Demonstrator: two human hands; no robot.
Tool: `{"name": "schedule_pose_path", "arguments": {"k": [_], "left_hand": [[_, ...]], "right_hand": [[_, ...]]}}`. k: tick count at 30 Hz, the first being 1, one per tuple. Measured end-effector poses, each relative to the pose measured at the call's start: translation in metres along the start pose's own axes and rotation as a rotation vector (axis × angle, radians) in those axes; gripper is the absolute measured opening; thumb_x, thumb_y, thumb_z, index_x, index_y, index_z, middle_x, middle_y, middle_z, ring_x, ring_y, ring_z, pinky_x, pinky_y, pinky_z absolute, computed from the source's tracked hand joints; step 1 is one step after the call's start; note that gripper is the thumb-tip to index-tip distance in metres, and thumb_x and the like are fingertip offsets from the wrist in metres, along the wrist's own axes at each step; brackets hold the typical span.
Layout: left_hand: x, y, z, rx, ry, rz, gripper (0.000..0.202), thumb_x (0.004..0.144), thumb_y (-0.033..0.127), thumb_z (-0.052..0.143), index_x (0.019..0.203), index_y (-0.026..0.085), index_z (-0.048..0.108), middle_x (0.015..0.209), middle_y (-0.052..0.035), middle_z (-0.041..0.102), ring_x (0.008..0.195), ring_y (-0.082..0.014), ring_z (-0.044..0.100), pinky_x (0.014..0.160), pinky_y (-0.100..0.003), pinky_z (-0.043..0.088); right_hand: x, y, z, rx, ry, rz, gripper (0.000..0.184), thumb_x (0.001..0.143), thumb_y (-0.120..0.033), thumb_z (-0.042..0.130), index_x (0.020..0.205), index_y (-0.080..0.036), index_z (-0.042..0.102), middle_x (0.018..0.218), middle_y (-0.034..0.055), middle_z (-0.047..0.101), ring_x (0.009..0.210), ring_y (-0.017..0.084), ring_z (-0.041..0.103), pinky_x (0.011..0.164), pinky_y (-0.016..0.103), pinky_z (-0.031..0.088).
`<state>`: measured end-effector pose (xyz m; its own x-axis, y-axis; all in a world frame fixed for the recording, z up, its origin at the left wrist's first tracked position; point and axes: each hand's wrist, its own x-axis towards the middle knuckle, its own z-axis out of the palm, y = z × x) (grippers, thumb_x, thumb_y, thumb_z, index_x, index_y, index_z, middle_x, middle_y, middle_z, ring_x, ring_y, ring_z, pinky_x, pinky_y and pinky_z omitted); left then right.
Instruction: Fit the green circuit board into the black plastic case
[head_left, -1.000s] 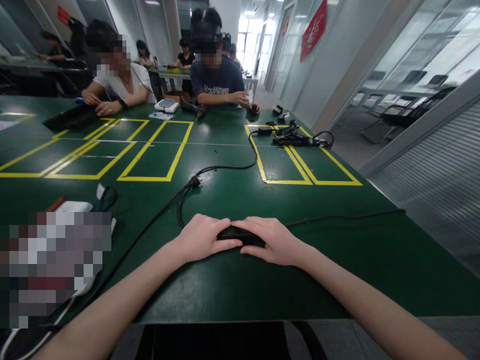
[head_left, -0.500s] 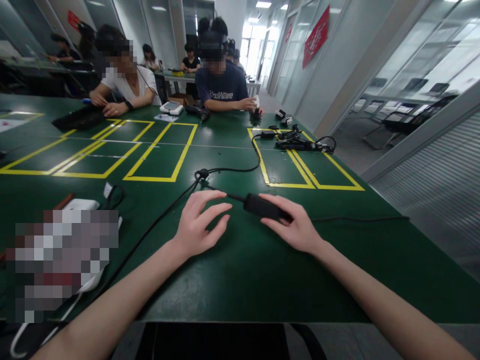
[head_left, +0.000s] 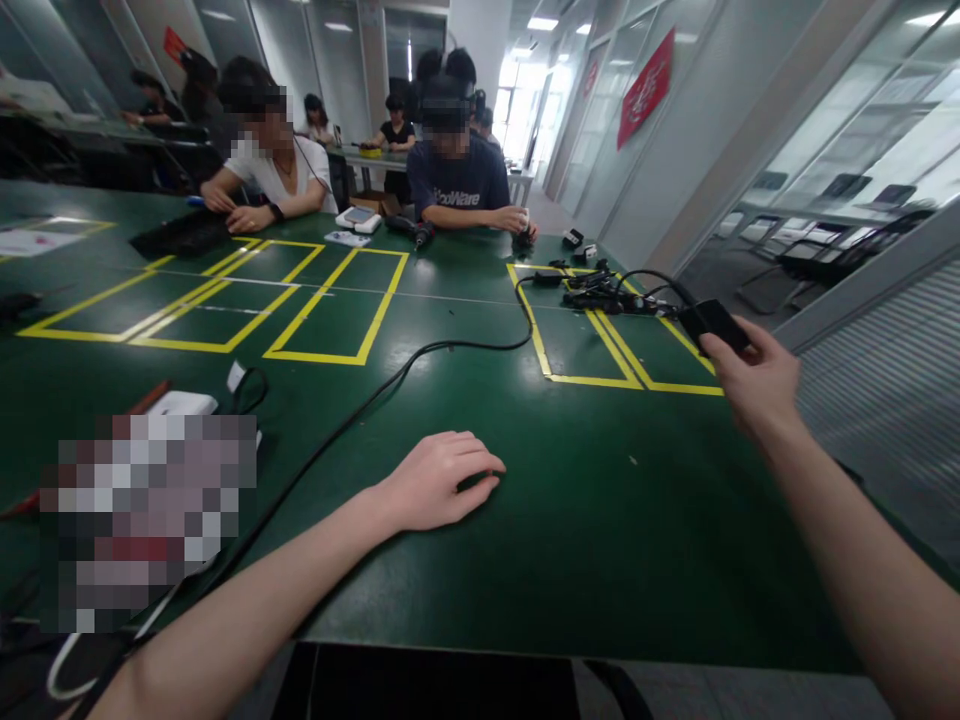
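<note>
My right hand (head_left: 763,372) is closed round a black power adapter (head_left: 711,325), held up at the right side of the table. From the adapter a thick black cord loops left towards a tangle of black cables and adapters (head_left: 611,295) lying on the taped rectangles. My left hand (head_left: 439,482) rests on the green tabletop, fingers loosely bent and thumb apart, with nothing seen in it. Beyond it a long black cable (head_left: 367,402) runs from the lower left across the table to another small black adapter (head_left: 546,279) beside the tangle.
Yellow tape rectangles (head_left: 364,357) mark the green table (head_left: 570,540). At left lies a white power strip (head_left: 184,402), partly blurred out. Across the table two people sit; a black drill (head_left: 420,234) and a white device with a screen (head_left: 358,219) lie between them.
My right hand has carried the adapter from the table's middle to the far right, beside the tangle. My left hand has lowered slightly and its fingers have drawn closer together. The cable's bundled knot has straightened.
</note>
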<state>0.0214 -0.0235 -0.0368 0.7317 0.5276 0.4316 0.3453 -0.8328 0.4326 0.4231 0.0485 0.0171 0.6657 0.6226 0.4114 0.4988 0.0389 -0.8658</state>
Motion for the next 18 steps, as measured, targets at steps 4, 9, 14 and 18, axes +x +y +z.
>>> {"name": "schedule_pose_path", "arguments": {"k": [4,9,14,18], "left_hand": [[0.001,-0.001,0.0,-0.015,-0.03,-0.018,0.018,0.102,0.023,0.056,0.106,0.017,0.072,0.095,-0.0055,0.078,0.086,-0.0177,0.072,0.084,-0.031,0.055],[0.001,-0.001,-0.001,-0.022,-0.055,-0.036,0.019,0.102,0.024,0.056,0.107,0.017,0.073,0.095,-0.0061,0.078,0.086,-0.0178,0.072,0.083,-0.03,0.055],[0.0,-0.001,-0.004,-0.021,-0.048,-0.055,0.022,0.103,0.025,0.054,0.107,0.017,0.074,0.094,-0.0062,0.077,0.084,-0.0177,0.072,0.083,-0.031,0.057],[0.0,-0.002,-0.004,-0.027,-0.041,-0.063,0.021,0.103,0.024,0.055,0.107,0.016,0.074,0.094,-0.0061,0.077,0.083,-0.0178,0.072,0.081,-0.03,0.057]], "right_hand": [[-0.004,0.035,-0.012,-0.244,-0.009,0.074,0.058,0.071,-0.033,0.073,0.123,-0.007,0.072,0.097,0.0129,0.072,0.082,0.024,0.064,0.082,0.039,0.053],[-0.012,0.059,-0.016,-0.355,-0.069,0.021,0.056,0.066,-0.036,0.076,0.117,-0.014,0.071,0.113,0.0148,0.073,0.101,0.031,0.067,0.094,0.044,0.053],[-0.015,0.047,-0.021,-0.436,-0.053,-0.001,0.054,0.078,-0.036,0.071,0.125,-0.01,0.067,0.121,0.0209,0.072,0.107,0.031,0.066,0.096,0.039,0.05],[-0.013,0.046,-0.028,-0.678,-0.019,-0.017,0.053,0.088,-0.038,0.063,0.133,-0.011,0.062,0.119,0.0229,0.071,0.106,0.035,0.067,0.094,0.042,0.05]]}}
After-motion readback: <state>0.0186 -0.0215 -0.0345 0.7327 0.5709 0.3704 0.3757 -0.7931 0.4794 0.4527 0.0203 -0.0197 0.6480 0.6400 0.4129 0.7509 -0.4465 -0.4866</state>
